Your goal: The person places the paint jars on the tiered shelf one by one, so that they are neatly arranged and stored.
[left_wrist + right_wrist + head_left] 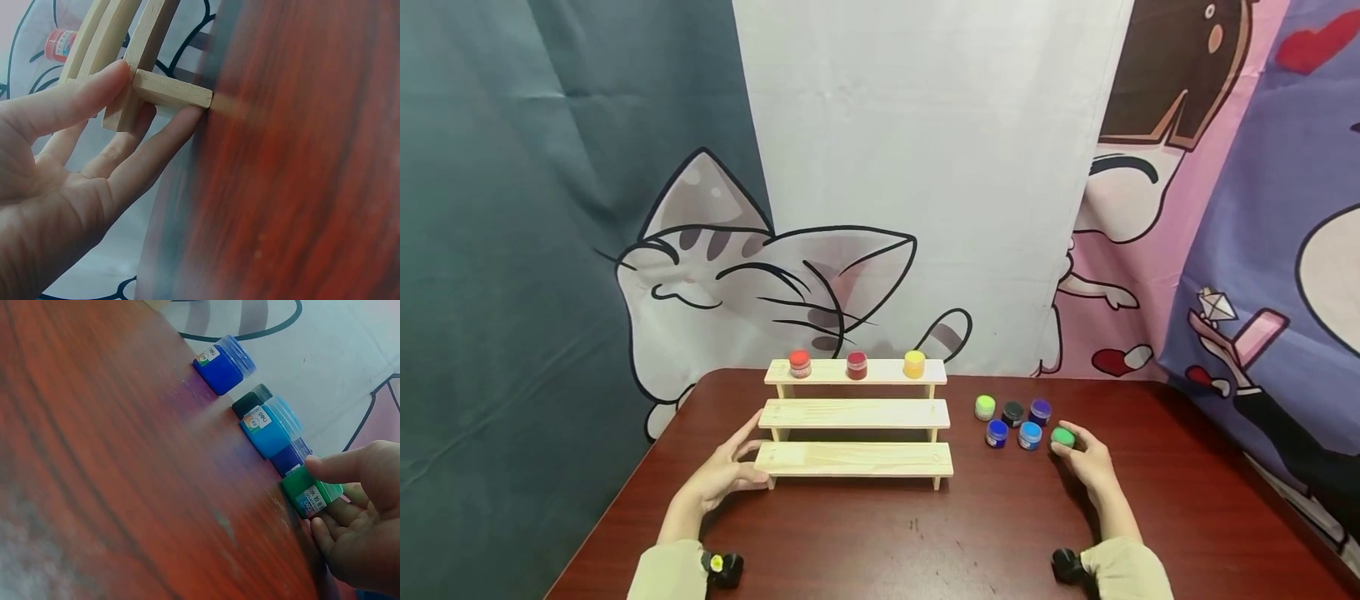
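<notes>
A three-step wooden display rack (853, 457) stands on the table, and my left hand (721, 475) holds its left end at the lowest step. In the left wrist view, the thumb (103, 90) lies on the step's end while fingers reach under it beside the leg (172, 90). My right hand (1090, 460) pinches a green paint jar (306, 492) between thumb and fingers, low at the table's surface. Beside it are a light blue jar (1030, 435), a blue jar (997, 433), a purple jar (1040, 412), a black jar (1012, 413) and a light green jar (985, 407).
On the rack's top step sit a red jar (800, 363), a dark red jar (857, 365) and a yellow jar (913, 364). The middle step (853, 413) bears nothing. Behind the brown table (880, 542) hangs a printed cartoon curtain (940, 167).
</notes>
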Action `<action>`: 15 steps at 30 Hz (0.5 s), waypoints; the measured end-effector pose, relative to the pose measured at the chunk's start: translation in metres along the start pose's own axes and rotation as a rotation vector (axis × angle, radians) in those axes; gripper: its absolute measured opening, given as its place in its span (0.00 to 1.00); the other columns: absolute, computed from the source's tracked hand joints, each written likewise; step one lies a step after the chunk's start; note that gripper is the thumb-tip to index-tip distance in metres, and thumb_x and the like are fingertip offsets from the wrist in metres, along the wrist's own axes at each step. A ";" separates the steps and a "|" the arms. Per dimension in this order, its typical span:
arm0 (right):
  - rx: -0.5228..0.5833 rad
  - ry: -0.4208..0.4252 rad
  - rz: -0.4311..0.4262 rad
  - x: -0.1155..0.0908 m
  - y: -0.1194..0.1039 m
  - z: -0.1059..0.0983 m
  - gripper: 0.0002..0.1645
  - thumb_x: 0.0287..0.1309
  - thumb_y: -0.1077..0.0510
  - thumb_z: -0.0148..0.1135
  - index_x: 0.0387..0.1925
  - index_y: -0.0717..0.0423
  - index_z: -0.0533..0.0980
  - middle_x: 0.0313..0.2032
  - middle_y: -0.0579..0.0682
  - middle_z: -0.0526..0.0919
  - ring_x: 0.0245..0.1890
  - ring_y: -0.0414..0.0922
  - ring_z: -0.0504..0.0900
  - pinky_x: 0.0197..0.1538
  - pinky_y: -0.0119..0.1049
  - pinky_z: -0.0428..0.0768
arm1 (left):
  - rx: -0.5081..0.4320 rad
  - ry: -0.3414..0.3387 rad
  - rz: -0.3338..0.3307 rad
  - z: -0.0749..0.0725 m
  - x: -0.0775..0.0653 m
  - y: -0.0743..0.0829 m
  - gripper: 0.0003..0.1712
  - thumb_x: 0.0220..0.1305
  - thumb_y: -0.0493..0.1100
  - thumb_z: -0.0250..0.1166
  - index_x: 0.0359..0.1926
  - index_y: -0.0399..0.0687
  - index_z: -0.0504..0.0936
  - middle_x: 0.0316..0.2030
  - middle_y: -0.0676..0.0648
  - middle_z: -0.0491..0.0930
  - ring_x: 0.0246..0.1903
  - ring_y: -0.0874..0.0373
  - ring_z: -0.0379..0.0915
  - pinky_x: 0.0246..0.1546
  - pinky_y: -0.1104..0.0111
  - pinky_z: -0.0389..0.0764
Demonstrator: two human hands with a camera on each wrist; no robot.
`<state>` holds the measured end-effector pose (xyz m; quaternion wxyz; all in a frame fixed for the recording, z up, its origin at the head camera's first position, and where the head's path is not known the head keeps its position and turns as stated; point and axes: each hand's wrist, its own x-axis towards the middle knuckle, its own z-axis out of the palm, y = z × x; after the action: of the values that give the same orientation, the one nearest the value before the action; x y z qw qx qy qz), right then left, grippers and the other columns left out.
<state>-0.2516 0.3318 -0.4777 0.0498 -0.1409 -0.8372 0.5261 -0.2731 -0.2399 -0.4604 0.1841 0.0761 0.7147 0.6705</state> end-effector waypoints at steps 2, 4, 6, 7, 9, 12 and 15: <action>0.000 0.006 0.013 -0.001 0.001 0.000 0.36 0.64 0.59 0.59 0.70 0.65 0.60 0.65 0.70 0.65 0.37 0.24 0.66 0.38 0.18 0.73 | -0.003 -0.005 -0.001 0.001 0.000 0.000 0.63 0.53 0.25 0.64 0.78 0.59 0.34 0.70 0.26 0.47 0.39 0.54 0.81 0.41 0.66 0.84; 0.002 0.009 0.026 -0.001 0.002 -0.001 0.36 0.64 0.59 0.59 0.70 0.64 0.60 0.66 0.70 0.65 0.36 0.22 0.65 0.38 0.17 0.72 | -0.003 -0.016 0.007 0.001 0.001 0.000 0.64 0.53 0.25 0.64 0.78 0.59 0.34 0.70 0.25 0.48 0.38 0.54 0.81 0.41 0.66 0.84; 0.012 0.011 0.033 -0.001 0.003 -0.001 0.36 0.64 0.59 0.59 0.71 0.64 0.59 0.66 0.70 0.65 0.36 0.20 0.63 0.38 0.15 0.72 | -0.003 -0.026 0.016 0.002 0.001 0.001 0.64 0.53 0.25 0.64 0.78 0.59 0.33 0.70 0.24 0.47 0.37 0.53 0.82 0.41 0.65 0.85; 0.015 0.013 0.032 -0.001 0.003 -0.001 0.36 0.64 0.59 0.59 0.71 0.64 0.59 0.66 0.70 0.65 0.35 0.19 0.63 0.39 0.15 0.71 | -0.004 -0.025 0.019 0.002 0.001 0.001 0.64 0.53 0.25 0.64 0.78 0.59 0.33 0.69 0.24 0.47 0.36 0.53 0.82 0.41 0.65 0.85; 0.020 0.012 0.029 0.000 0.003 0.000 0.37 0.64 0.59 0.59 0.71 0.64 0.59 0.67 0.70 0.64 0.35 0.18 0.63 0.39 0.14 0.71 | -0.004 -0.025 0.025 0.003 0.001 0.002 0.64 0.53 0.25 0.64 0.78 0.59 0.33 0.69 0.23 0.47 0.36 0.53 0.82 0.41 0.65 0.85; 0.017 0.012 0.029 0.001 0.002 0.000 0.37 0.64 0.58 0.60 0.71 0.63 0.60 0.67 0.69 0.64 0.35 0.17 0.62 0.40 0.14 0.69 | -0.006 -0.022 0.022 0.003 -0.001 0.003 0.64 0.53 0.24 0.64 0.78 0.59 0.32 0.69 0.23 0.46 0.36 0.53 0.82 0.41 0.65 0.85; 0.025 0.007 0.037 0.002 0.001 0.001 0.38 0.64 0.57 0.60 0.71 0.63 0.59 0.68 0.68 0.64 0.35 0.16 0.62 0.40 0.13 0.69 | -0.007 -0.019 0.021 0.003 -0.002 0.004 0.64 0.54 0.24 0.64 0.78 0.60 0.32 0.70 0.23 0.45 0.36 0.53 0.81 0.41 0.65 0.85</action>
<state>-0.2535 0.3319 -0.4792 0.0450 -0.1576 -0.8278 0.5366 -0.2712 -0.2375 -0.4566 0.1841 0.0890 0.7098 0.6741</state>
